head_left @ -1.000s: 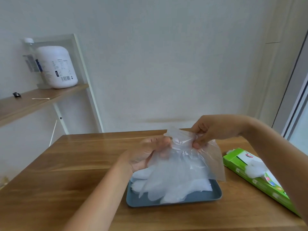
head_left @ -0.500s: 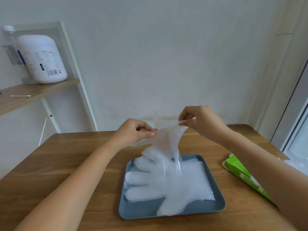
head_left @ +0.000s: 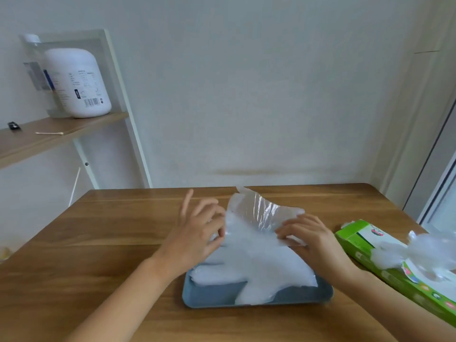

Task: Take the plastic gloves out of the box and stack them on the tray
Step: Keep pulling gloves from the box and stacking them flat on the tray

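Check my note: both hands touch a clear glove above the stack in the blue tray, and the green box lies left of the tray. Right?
One slip: in the head view the green box lies right of the blue tray, not left. The rest holds: the left hand and right hand touch the clear glove above the stack.

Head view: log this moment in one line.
glove: partly on stack; left hand: pinches it; right hand: holds it; tray: bears stack; box: right of tray

thin glossy clear plastic gloves (head_left: 256,243), matt blue plastic tray (head_left: 217,296), smooth wood table (head_left: 111,233), green cardboard box (head_left: 385,265)
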Demonstrator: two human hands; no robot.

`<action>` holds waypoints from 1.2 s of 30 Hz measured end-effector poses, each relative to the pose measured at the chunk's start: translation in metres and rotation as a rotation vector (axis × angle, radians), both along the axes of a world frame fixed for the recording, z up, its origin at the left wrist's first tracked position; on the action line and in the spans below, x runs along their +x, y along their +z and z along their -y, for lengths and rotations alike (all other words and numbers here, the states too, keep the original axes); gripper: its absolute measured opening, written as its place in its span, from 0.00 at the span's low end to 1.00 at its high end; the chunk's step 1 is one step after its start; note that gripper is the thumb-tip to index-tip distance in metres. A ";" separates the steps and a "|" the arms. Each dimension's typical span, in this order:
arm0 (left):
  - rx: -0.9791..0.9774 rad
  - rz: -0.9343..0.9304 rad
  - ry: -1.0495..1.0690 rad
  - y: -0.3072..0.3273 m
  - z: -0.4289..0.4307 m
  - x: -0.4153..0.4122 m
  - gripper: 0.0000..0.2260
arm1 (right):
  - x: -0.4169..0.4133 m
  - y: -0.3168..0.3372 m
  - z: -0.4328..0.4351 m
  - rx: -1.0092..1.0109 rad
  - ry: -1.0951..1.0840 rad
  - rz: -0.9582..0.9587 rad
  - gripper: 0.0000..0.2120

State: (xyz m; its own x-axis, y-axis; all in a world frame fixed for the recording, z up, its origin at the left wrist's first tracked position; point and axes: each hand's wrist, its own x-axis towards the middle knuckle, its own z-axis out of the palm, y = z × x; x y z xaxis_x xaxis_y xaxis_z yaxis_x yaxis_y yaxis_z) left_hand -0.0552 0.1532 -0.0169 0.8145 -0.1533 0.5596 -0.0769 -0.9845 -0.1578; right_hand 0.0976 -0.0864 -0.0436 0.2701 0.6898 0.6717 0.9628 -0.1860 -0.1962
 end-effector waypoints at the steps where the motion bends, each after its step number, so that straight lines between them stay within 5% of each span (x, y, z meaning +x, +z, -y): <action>1: 0.006 -0.033 0.013 -0.008 0.001 -0.003 0.11 | 0.000 -0.009 0.000 -0.045 0.001 -0.010 0.12; 5: -0.046 -0.098 0.043 -0.026 0.008 -0.010 0.15 | 0.002 -0.031 0.002 -0.181 0.045 -0.096 0.23; 9: -0.043 -0.181 0.073 -0.032 0.009 -0.015 0.15 | 0.008 -0.039 0.004 -0.217 0.059 -0.093 0.09; 16: 0.030 -0.227 0.182 -0.039 0.002 -0.020 0.13 | 0.008 -0.045 0.013 -0.314 0.064 -0.114 0.17; 21: -0.242 -0.038 0.216 -0.023 0.017 -0.018 0.19 | 0.004 -0.038 0.013 -0.392 0.112 -0.201 0.33; 23: -0.370 -0.035 0.144 -0.014 0.030 -0.012 0.20 | 0.004 -0.034 0.012 -0.438 0.119 -0.228 0.27; 26: -0.570 -0.156 0.017 -0.005 0.052 0.003 0.14 | 0.004 -0.029 0.013 -0.516 0.139 -0.229 0.15; 30: -0.650 -0.379 -0.041 -0.010 0.079 0.022 0.13 | 0.003 -0.022 0.015 -0.564 0.096 -0.168 0.15; 33: -0.658 -0.543 0.020 -0.017 0.090 0.028 0.17 | 0.000 -0.021 0.018 -0.631 0.079 -0.143 0.19; 36: -0.678 -0.637 0.083 -0.024 0.094 0.028 0.19 | -0.003 -0.016 0.021 -0.630 0.121 -0.319 0.32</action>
